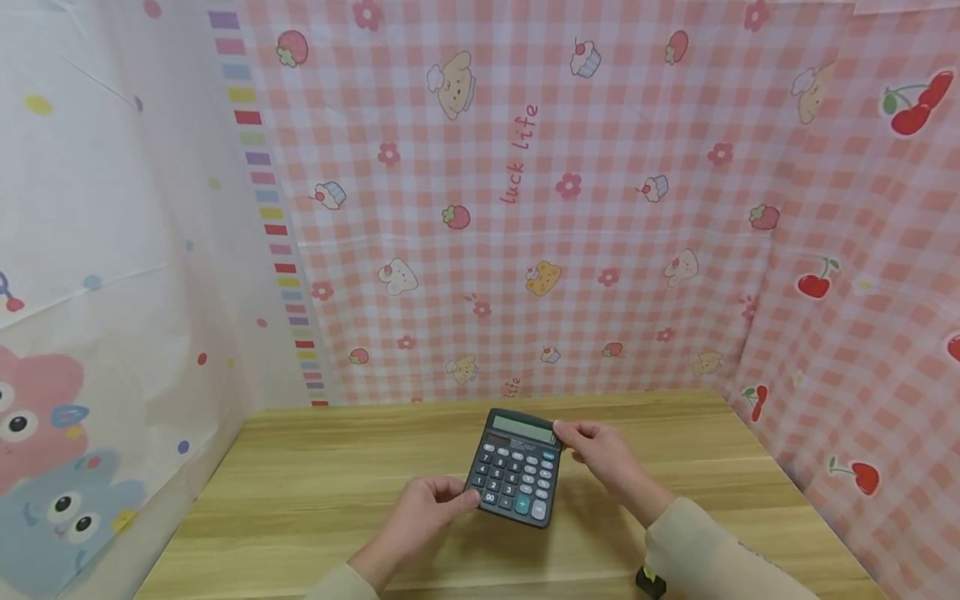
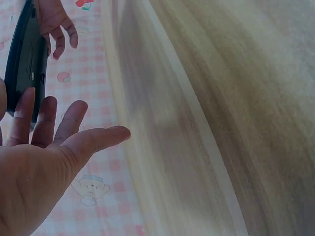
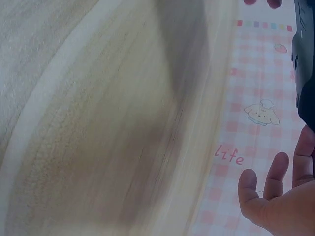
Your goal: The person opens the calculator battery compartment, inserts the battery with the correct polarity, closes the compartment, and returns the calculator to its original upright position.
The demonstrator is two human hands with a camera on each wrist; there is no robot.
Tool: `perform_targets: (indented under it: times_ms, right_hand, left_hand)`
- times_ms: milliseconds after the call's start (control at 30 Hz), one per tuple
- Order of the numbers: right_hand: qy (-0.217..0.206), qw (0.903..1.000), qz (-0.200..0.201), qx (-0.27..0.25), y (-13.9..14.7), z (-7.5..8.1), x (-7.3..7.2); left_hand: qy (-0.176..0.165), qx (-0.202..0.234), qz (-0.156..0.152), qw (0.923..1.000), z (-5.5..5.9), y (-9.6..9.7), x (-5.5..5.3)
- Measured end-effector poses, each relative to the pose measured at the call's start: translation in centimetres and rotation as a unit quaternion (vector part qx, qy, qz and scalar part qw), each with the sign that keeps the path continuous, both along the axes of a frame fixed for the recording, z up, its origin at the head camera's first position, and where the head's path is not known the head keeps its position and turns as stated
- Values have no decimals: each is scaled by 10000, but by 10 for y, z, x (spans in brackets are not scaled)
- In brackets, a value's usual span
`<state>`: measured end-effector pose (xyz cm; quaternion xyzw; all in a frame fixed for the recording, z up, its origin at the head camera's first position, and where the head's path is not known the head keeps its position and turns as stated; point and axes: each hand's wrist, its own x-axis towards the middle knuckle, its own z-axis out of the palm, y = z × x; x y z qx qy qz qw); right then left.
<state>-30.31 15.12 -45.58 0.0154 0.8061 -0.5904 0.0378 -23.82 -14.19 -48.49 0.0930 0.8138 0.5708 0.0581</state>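
A dark calculator (image 1: 516,468) with a grey display and several rows of keys is held up above the wooden table, its key side facing the head camera and slightly tilted. My left hand (image 1: 431,508) pinches its lower left corner, thumb on the front. At the upper right corner my right hand (image 1: 603,454) pinches it the same way. From the left wrist, the calculator's back (image 2: 30,59) shows, with the left hand's (image 2: 44,172) other fingers spread beside it. In the right wrist view, the calculator's edge (image 3: 306,64) stands above the right hand (image 3: 280,201).
A small black object with a yellow part (image 1: 650,582) lies on the wooden table (image 1: 315,467) near its front, beside the right sleeve. Pink checked cloth (image 1: 637,250) hangs behind the table and along its right side; a white patterned sheet (image 1: 150,275) hangs at left.
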Motion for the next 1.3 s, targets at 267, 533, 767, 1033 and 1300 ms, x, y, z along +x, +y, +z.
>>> perform_targets:
  times_ms: [267, 533, 767, 1033, 1300]
  right_hand:
    - [144, 9982, 159, 554, 0, 2, -1]
    - [103, 9941, 347, 1024, -3, 3, -6]
    - [154, 9942, 457, 958, -6, 5, -8]
    - [244, 9948, 440, 882, -9, 5, -9]
    - [133, 9952, 381, 896, -8, 4, -8]
  left_hand:
    - [-19, -121, -460, 9989, -6, 4, 7]
    - [-67, -96, -661, 9977, -13, 13, 15]
    - [-247, 286, -841, 9957, -14, 17, 18]
    - [-148, 693, -893, 9935, -10, 15, 19]
    - [214, 748, -825, 9935, -9, 14, 21]
